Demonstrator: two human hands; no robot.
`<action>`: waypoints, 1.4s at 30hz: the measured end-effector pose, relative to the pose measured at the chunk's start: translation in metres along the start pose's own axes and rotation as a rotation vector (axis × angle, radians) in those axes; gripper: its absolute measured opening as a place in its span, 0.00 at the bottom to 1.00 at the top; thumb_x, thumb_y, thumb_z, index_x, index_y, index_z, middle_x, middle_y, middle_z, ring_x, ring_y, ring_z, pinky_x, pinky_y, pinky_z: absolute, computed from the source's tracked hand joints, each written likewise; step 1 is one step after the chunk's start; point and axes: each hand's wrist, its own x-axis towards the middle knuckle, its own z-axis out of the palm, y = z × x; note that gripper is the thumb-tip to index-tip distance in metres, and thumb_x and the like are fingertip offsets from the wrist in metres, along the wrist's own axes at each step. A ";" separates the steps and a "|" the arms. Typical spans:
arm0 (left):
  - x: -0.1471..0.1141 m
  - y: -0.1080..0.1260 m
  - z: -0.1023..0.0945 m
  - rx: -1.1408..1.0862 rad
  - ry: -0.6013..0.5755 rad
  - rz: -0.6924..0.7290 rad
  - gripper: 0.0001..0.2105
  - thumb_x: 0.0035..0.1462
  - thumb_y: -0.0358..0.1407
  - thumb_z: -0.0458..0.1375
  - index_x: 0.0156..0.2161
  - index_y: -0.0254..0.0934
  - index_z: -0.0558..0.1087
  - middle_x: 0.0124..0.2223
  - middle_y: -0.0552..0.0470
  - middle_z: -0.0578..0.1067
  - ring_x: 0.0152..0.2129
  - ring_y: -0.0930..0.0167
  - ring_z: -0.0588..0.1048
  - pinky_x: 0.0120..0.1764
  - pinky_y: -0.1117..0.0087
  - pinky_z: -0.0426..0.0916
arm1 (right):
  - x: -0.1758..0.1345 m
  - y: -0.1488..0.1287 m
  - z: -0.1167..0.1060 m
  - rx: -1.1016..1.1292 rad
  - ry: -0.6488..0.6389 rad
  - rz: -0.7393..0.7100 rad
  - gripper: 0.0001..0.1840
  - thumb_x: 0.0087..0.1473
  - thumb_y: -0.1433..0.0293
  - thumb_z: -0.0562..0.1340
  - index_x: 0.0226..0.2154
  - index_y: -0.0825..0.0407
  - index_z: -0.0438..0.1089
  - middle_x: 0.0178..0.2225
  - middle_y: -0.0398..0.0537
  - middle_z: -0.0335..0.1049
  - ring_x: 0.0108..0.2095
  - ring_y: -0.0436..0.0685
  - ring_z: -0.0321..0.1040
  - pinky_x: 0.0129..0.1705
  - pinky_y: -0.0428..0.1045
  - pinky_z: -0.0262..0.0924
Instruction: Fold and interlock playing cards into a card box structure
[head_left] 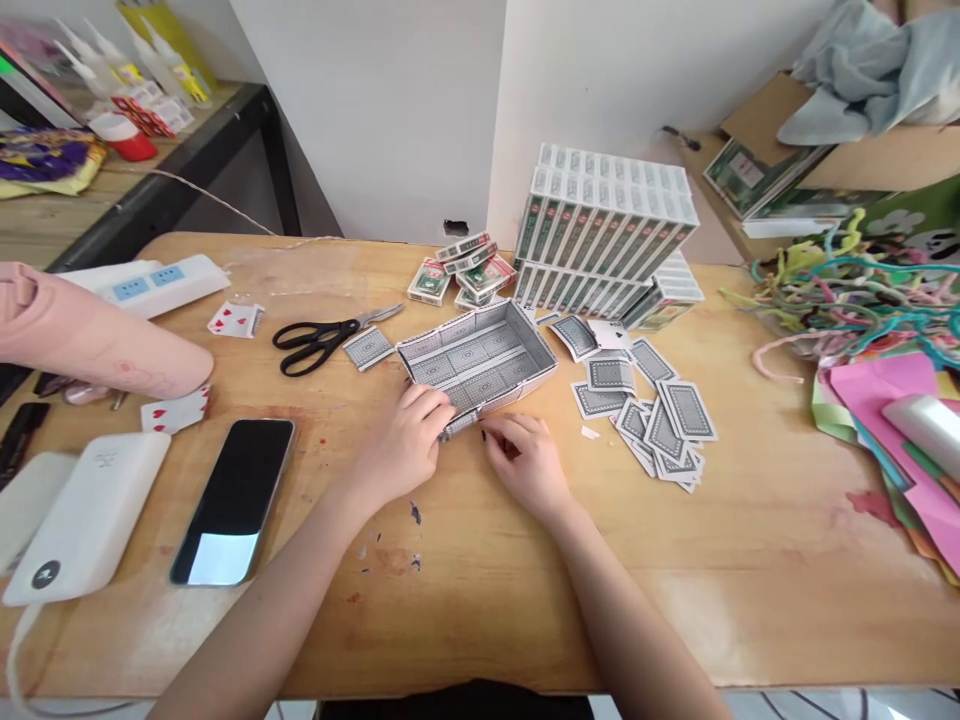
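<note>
An open rectangular box (pixel 480 350) built from patterned playing cards sits tilted at an angle on the table in front of me. My left hand (pixel 409 435) is closed over its near left wall, thumb outside and fingers along the rim. Close to the near wall, my right hand (pixel 525 455) has its fingers curled with the tips at the box's lower edge; what they pinch, if anything, is hidden. Loose face-down cards (pixel 667 425) lie scattered to the right of the box. Left of it are a single card (pixel 368 348) and black-handled scissors (pixel 319 345).
Behind the box stand card packs (pixel 484 275) and a tall stack of boxed decks (pixel 600 230). On the left are a phone (pixel 236 500), a white power bank (pixel 90 520), a pink roll (pixel 105 335) and a power strip (pixel 169 285). Coloured paper (pixel 885 400) lies at right.
</note>
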 end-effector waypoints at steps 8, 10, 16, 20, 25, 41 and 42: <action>-0.012 -0.004 -0.001 0.025 0.398 -0.173 0.16 0.51 0.22 0.53 0.44 0.38 0.69 0.45 0.45 0.65 0.45 0.62 0.66 0.50 0.55 0.65 | -0.001 0.002 0.004 0.019 0.179 0.067 0.08 0.55 0.71 0.56 0.31 0.51 0.71 0.23 0.43 0.68 0.24 0.51 0.63 0.33 0.49 0.60; -0.017 0.000 0.002 -0.069 0.362 -0.225 0.19 0.49 0.22 0.53 0.47 0.37 0.67 0.41 0.47 0.63 0.39 0.65 0.67 0.44 0.59 0.68 | 0.002 0.005 0.001 0.005 0.383 0.165 0.08 0.54 0.71 0.55 0.36 0.51 0.69 0.29 0.46 0.68 0.27 0.52 0.65 0.32 0.49 0.63; -0.021 0.005 0.013 -0.187 0.080 -0.250 0.28 0.47 0.29 0.58 0.56 0.39 0.60 0.50 0.44 0.56 0.45 0.63 0.66 0.49 0.55 0.67 | 0.015 0.024 -0.014 -0.059 0.408 0.157 0.30 0.49 0.76 0.52 0.56 0.48 0.55 0.56 0.58 0.54 0.56 0.59 0.57 0.47 0.56 0.65; -0.024 -0.005 0.021 -0.198 0.167 -0.329 0.32 0.51 0.37 0.62 0.59 0.40 0.54 0.54 0.42 0.53 0.48 0.63 0.64 0.51 0.57 0.66 | 0.014 0.027 -0.012 0.053 0.393 0.140 0.20 0.47 0.77 0.52 0.45 0.50 0.63 0.50 0.57 0.55 0.53 0.59 0.58 0.43 0.54 0.67; -0.025 -0.015 0.022 -0.198 0.290 -0.384 0.24 0.55 0.36 0.60 0.56 0.41 0.58 0.50 0.44 0.60 0.46 0.66 0.67 0.47 0.62 0.69 | 0.010 0.026 -0.009 0.105 0.420 0.137 0.16 0.45 0.76 0.53 0.39 0.50 0.64 0.41 0.53 0.56 0.45 0.58 0.59 0.36 0.51 0.68; -0.030 -0.040 0.018 -0.181 0.222 -0.196 0.08 0.62 0.37 0.52 0.46 0.40 0.66 0.37 0.52 0.68 0.34 0.71 0.72 0.37 0.69 0.67 | 0.015 0.053 -0.041 -0.375 0.650 0.263 0.21 0.49 0.69 0.57 0.48 0.51 0.63 0.43 0.56 0.66 0.49 0.67 0.60 0.51 0.65 0.53; -0.030 -0.040 0.018 -0.188 0.230 -0.195 0.07 0.62 0.36 0.52 0.45 0.40 0.66 0.37 0.52 0.69 0.34 0.71 0.72 0.37 0.69 0.67 | 0.015 0.059 -0.046 -0.429 0.700 0.359 0.24 0.48 0.65 0.59 0.49 0.51 0.62 0.47 0.59 0.65 0.53 0.70 0.57 0.51 0.67 0.50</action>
